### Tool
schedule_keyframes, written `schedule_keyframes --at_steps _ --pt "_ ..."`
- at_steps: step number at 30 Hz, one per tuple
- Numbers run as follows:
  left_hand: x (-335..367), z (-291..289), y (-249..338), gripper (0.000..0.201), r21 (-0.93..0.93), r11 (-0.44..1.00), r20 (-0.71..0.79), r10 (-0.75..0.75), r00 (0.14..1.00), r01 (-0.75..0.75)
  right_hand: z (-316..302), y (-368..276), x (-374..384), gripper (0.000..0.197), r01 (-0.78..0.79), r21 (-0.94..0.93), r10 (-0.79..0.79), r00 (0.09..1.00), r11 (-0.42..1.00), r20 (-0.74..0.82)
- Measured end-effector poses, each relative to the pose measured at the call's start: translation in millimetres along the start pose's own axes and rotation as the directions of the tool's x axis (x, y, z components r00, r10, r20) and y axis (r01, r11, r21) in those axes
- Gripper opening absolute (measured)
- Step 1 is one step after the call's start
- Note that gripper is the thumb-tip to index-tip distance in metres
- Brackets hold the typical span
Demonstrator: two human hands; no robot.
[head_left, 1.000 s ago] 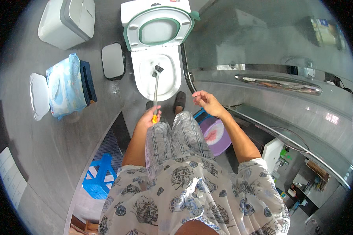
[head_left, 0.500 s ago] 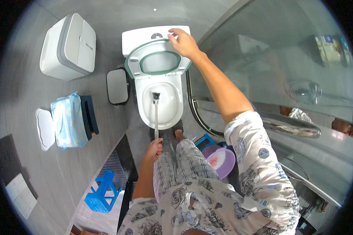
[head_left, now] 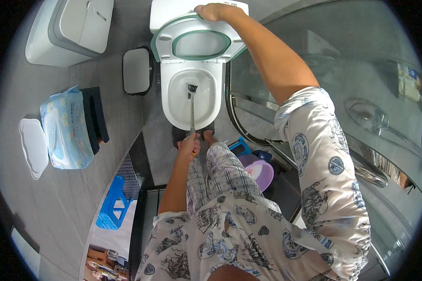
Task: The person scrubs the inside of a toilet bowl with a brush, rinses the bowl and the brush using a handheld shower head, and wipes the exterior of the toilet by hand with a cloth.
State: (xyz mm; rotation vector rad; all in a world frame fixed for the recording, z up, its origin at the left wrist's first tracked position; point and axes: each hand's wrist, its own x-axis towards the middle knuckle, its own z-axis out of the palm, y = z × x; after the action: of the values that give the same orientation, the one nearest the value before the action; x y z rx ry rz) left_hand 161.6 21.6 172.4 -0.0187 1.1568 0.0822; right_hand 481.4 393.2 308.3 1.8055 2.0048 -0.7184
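Observation:
My left hand (head_left: 189, 146) is wrapped round the handle of a toilet brush (head_left: 192, 111). The dark bristle head of the brush rests inside the white toilet bowl (head_left: 172, 100). Behind the bowl, the green-edged toilet seat (head_left: 164, 47) stands raised, leaning towards the tank (head_left: 166, 10). My right hand (head_left: 214, 11) reaches far forward and grips the top edge of the raised seat, its fingers partly hidden behind that edge.
At left are a white storage box (head_left: 72, 33), a small bin (head_left: 136, 71), a blue wipes pack (head_left: 66, 133) and its white lid (head_left: 33, 148). A blue stool (head_left: 113, 206) stands lower left. A purple basin (head_left: 263, 177) and glass shower panel (head_left: 323, 70) are at right.
My right hand has come from just over the tank's front onto the top edge of the raised seat and closed on it. The brush stays in the bowl; the whole view has shifted.

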Motion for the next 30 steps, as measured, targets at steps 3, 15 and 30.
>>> schedule_keyframes --at_steps 3,15,30 --pt "6.3 -9.9 3.9 0.028 -0.042 0.999 -0.027 -0.009 1.0 0.008 -19.1 -41.9 -22.2 0.045 -0.079 0.101 0.075 0.996 0.992 0.048" --pt "62.7 12.7 18.2 0.04 0.817 0.571 -0.234 0.46 0.857 -0.084 -10.4 -41.2 -25.8 0.043 -0.041 0.104 0.034 0.997 0.994 0.074" --pt "31.9 31.3 19.9 0.036 0.975 0.208 -0.075 0.622 0.78 -0.072 7.1 -32.8 -25.5 0.041 -0.047 0.087 0.036 0.992 0.995 0.123"
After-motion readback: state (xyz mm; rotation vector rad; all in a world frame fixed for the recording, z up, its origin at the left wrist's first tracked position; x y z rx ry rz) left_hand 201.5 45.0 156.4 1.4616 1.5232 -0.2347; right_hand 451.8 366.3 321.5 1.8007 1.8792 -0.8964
